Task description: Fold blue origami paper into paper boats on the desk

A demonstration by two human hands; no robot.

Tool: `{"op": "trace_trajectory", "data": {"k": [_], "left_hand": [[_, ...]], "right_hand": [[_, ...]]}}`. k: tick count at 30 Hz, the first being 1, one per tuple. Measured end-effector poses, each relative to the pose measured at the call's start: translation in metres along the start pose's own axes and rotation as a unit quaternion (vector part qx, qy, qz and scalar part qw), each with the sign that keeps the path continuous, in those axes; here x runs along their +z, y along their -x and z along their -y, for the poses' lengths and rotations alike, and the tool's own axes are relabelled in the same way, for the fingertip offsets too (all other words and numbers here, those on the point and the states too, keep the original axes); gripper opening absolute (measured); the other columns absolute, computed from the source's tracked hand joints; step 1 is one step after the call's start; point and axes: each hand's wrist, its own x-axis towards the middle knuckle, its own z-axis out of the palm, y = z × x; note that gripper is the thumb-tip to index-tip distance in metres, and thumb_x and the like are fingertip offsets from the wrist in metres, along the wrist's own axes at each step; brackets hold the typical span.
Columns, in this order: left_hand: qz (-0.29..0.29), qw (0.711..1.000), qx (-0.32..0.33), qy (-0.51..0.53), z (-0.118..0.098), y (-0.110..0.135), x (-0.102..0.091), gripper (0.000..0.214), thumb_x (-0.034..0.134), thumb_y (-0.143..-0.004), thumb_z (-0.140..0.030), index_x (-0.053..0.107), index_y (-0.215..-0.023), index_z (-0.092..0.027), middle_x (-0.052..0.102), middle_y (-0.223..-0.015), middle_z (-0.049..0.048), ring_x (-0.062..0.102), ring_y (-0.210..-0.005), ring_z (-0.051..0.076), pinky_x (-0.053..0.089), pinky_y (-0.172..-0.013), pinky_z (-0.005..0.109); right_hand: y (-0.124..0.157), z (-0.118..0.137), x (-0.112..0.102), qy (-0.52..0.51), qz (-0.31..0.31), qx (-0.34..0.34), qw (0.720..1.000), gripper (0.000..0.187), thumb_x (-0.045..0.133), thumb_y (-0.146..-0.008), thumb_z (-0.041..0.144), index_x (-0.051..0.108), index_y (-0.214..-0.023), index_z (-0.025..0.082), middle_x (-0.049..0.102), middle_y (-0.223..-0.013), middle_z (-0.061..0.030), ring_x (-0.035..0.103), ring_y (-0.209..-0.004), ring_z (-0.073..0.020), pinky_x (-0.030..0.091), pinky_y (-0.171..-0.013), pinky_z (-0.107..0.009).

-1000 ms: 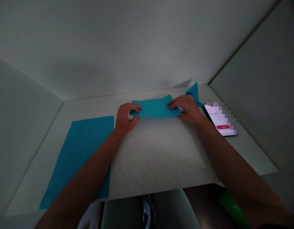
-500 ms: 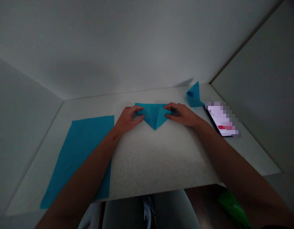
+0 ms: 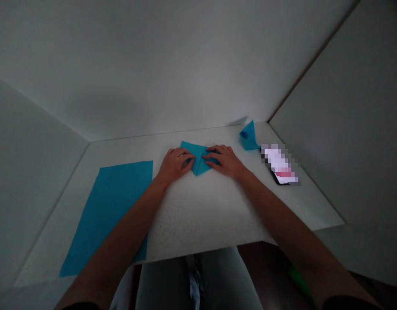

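A folded piece of blue paper [image 3: 198,167] lies on the white table at the middle, its lower tip pointing toward me and a crease running up its centre. At its left side, my left hand [image 3: 177,164] has thumb and fingertips closed together on the paper near the crease. From the right, my right hand [image 3: 226,161] pinches and presses the right flap, fingertips close to the centre line. Part of the paper's right side is hidden under the right hand.
A large blue paper sheet [image 3: 117,193] lies to the left, partly under my left forearm. At the back right stands a folded blue paper boat-like shape [image 3: 249,137], beside a phone [image 3: 278,165] with a lit, blurred screen. White walls enclose the table [image 3: 198,215].
Both hands have come closer together over the folded paper. Its right flap is now folded in toward the centre crease, and the right hand has shifted left. The camera view has turned slightly.
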Motion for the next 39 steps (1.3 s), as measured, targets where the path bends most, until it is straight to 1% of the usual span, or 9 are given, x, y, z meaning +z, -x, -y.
{"op": "trace_trajectory", "data": {"k": [4,8,11,14,20,25,29,33,39], "left_hand": [[0.012,1.000,-0.007,0.005,-0.011,-0.002,-0.008,0.031,0.072,-0.101,-0.047,0.083,-0.121,-0.026,0.083,-0.125,0.0102,0.073,-0.119,0.030,0.047,-0.111,0.051],[0.063,0.997,-0.038,-0.009,-0.040,0.014,-0.016,0.036,0.056,-0.105,-0.024,0.078,-0.133,-0.028,0.080,-0.139,0.0091,0.068,-0.130,0.033,0.040,-0.116,0.060],[0.068,0.991,-0.113,0.001,-0.070,0.041,-0.019,0.048,0.048,-0.103,-0.012,0.075,-0.138,-0.031,0.076,-0.146,0.0083,0.065,-0.132,0.035,0.042,-0.111,0.063],[0.068,0.987,-0.141,0.034,-0.093,0.073,-0.020,0.044,0.050,-0.107,-0.022,0.072,-0.145,-0.028,0.070,-0.155,0.0114,0.060,-0.145,0.036,0.041,-0.116,0.064],[0.151,0.982,-0.027,0.111,-0.101,0.105,-0.030,0.044,0.054,-0.106,-0.016,0.076,-0.141,-0.031,0.064,-0.162,0.0061,0.048,-0.160,0.029,0.039,-0.129,0.054],[0.067,0.987,-0.090,0.118,-0.107,0.133,-0.045,0.029,0.066,-0.105,-0.031,0.082,-0.128,-0.022,0.071,-0.147,0.0156,0.066,-0.139,0.030,0.051,-0.122,0.050],[0.096,0.983,-0.075,0.137,-0.114,0.171,-0.056,0.064,0.087,-0.089,-0.047,0.071,-0.146,-0.023,0.068,-0.156,0.0140,0.059,-0.151,0.033,0.041,-0.132,0.054],[0.102,0.979,-0.079,0.157,-0.113,0.192,-0.060,0.054,0.082,-0.094,-0.044,0.073,-0.143,-0.023,0.073,-0.150,0.0124,0.062,-0.149,0.030,0.037,-0.135,0.054],[0.078,0.980,-0.063,0.171,-0.117,0.191,-0.063,0.020,0.073,-0.102,-0.034,0.082,-0.117,-0.025,0.081,-0.135,0.0088,0.070,-0.140,0.026,0.041,-0.131,0.054]], "right_hand": [[0.009,0.025,0.001,0.051,-0.005,0.055,0.997,0.048,0.052,-0.112,0.058,0.073,-0.149,0.033,0.064,-0.155,-0.0133,0.056,-0.135,-0.0367,0.041,-0.111,-0.054],[0.037,0.068,0.002,0.064,-0.001,0.109,0.992,0.058,0.051,-0.111,0.064,0.066,-0.157,0.033,0.063,-0.156,-0.0169,0.055,-0.136,-0.0390,0.040,-0.114,-0.057],[0.071,0.098,0.000,0.034,0.010,0.090,0.995,0.061,0.056,-0.108,0.066,0.064,-0.159,0.033,0.065,-0.154,-0.0160,0.055,-0.139,-0.0396,0.038,-0.116,-0.058],[0.109,0.117,-0.006,-0.035,0.029,0.034,0.998,0.057,0.058,-0.109,0.060,0.061,-0.161,0.035,0.070,-0.151,-0.0108,0.056,-0.142,-0.0357,0.037,-0.120,-0.055],[0.150,0.125,-0.011,-0.027,-0.022,0.078,0.996,0.063,0.057,-0.110,0.052,0.051,-0.168,0.028,0.055,-0.170,-0.0127,0.045,-0.161,-0.0341,0.033,-0.127,-0.055],[0.154,0.135,-0.010,0.004,0.033,0.058,0.998,0.071,0.072,-0.100,0.063,0.061,-0.160,0.027,0.059,-0.166,-0.0148,0.053,-0.152,-0.0359,0.034,-0.126,-0.056],[0.167,0.144,-0.013,0.011,0.049,0.074,0.996,0.081,0.080,-0.091,0.070,0.064,-0.159,0.029,0.065,-0.158,-0.0154,0.058,-0.139,-0.0380,0.041,-0.117,-0.056],[0.181,0.144,-0.012,-0.015,0.063,0.055,0.996,0.069,0.084,-0.092,0.060,0.070,-0.153,0.031,0.070,-0.150,-0.0142,0.062,-0.134,-0.0350,0.043,-0.114,-0.054],[0.185,0.139,-0.010,-0.069,0.026,0.040,0.997,0.039,0.073,-0.103,0.052,0.080,-0.136,0.032,0.077,-0.140,-0.0114,0.070,-0.127,-0.0308,0.048,-0.110,-0.051]]}}
